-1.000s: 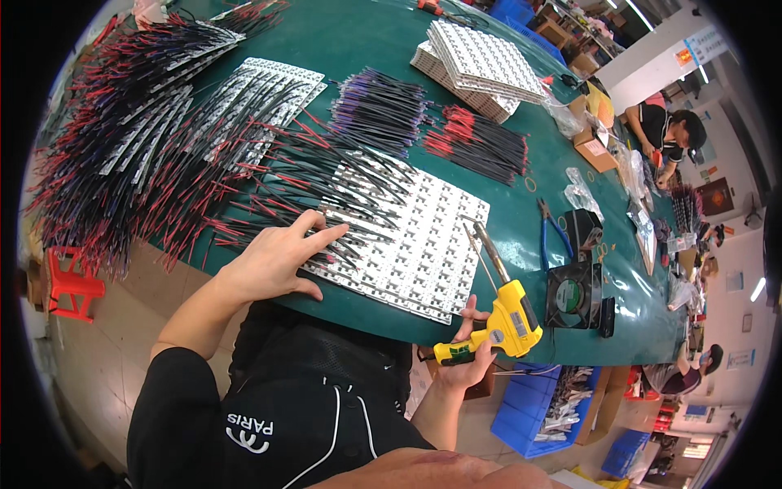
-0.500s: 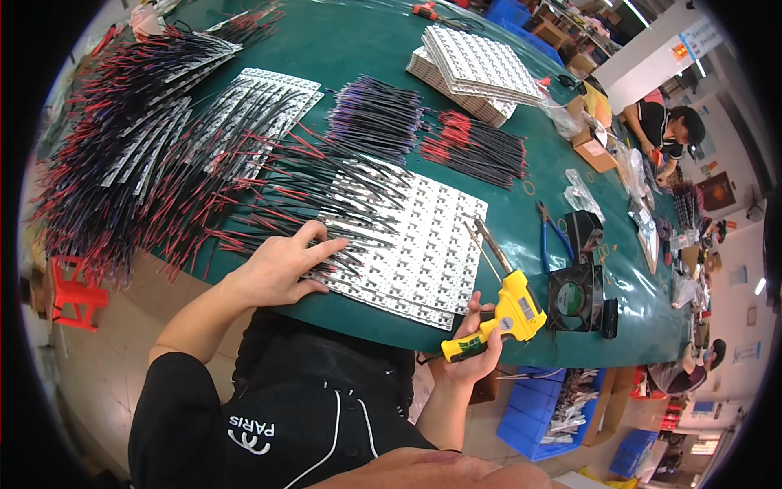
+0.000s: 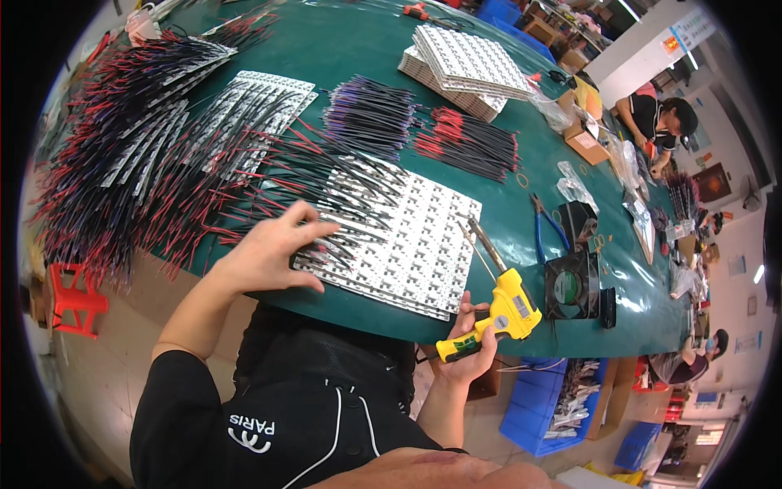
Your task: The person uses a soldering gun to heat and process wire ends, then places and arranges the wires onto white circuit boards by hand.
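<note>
In front of me lies a white circuit board panel [image 3: 432, 236] with rows of dark pads. Black wires with red ends [image 3: 285, 175] fan out leftward from its left part. My left hand [image 3: 269, 251] hovers at the panel's lower left corner, thumb and fingers spread, with no wire visibly gripped. At the panel's right edge, my right hand [image 3: 472, 359] is wrapped around the handle of a yellow soldering gun [image 3: 510, 306]. Its metal tip and thin feed tube point up and left, over the panel's right edge.
Wired panels [image 3: 130, 155] pile up at left. Loose purple-black wires [image 3: 366, 118] and red-black wires [image 3: 476, 147] lie beyond the panel, near stacked panels [image 3: 468, 61]. Blue-handled pliers [image 3: 539, 232] and a black fan [image 3: 568, 292] sit at right. A co-worker [image 3: 656, 118] sits farther off.
My left hand has lifted away from the wires on the panel, and its thumb and fingers have spread wider. The soldering gun stays in my right hand. The whole view has shifted slightly.
</note>
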Tool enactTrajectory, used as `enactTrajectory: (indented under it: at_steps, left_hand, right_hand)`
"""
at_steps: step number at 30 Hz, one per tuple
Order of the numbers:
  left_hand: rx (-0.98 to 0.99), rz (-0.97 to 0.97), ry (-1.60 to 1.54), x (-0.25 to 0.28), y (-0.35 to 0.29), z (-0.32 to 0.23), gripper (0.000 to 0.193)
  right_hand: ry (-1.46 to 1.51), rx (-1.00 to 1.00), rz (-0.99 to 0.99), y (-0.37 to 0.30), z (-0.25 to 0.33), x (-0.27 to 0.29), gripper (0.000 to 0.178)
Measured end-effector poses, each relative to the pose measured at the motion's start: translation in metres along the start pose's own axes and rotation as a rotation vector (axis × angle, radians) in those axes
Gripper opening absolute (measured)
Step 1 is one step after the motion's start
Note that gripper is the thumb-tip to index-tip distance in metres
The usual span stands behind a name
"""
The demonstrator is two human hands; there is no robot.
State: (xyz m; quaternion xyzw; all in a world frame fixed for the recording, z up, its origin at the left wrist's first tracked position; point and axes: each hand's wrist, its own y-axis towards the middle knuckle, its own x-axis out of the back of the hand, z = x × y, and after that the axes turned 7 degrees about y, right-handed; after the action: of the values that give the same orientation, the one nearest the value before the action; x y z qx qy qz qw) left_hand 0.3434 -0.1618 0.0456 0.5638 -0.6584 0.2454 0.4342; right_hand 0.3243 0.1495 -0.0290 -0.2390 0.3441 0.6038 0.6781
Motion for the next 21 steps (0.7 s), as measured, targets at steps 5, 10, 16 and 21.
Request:
enactTrajectory:
  at_steps: [5,10,16,21]
  left_hand:
    - [-0.1,-0.239,-0.085,0.036,0.02,-0.027,0.029]
    - [-0.281,-0.213,-0.076,0.024,0.063,-0.048,0.015]
    - [-0.071,0.048,0.053,-0.044,0.08,-0.022,0.032]
    - [-0.164,0.001,0.093,-0.05,0.082,-0.018,0.032]
  right_hand:
    - [-0.039,0.024,0.086,-0.002,0.01,0.001,0.037]
    - [-0.127,0.009,0.068,-0.011,0.014,-0.01,0.041]
    - [-0.101,-0.058,0.111,-0.022,0.015,-0.014,0.047]
    - [-0.066,-0.144,0.128,-0.021,0.014,-0.005,0.045]
